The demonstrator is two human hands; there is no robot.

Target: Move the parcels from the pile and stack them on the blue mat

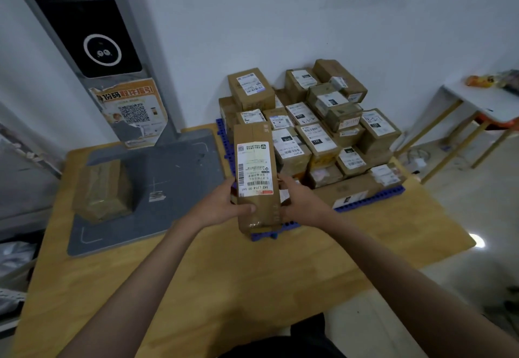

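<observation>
At the centre of the frame the left hand (pixel 224 203) and right hand (pixel 299 203) clamp a tall brown parcel (pixel 255 178) by its lower sides, label facing the camera, fingers curled round its edges. It hangs over the near corner of the blue mat (pixel 368 200), in front of the stacked parcels (pixel 320 130) at centre right. Judged best: lower it flat into a free spot, squared to its neighbours, before releasing. Left of centre, another parcel (pixel 101 189) sits on a grey scanner pad (pixel 174 178)
</observation>
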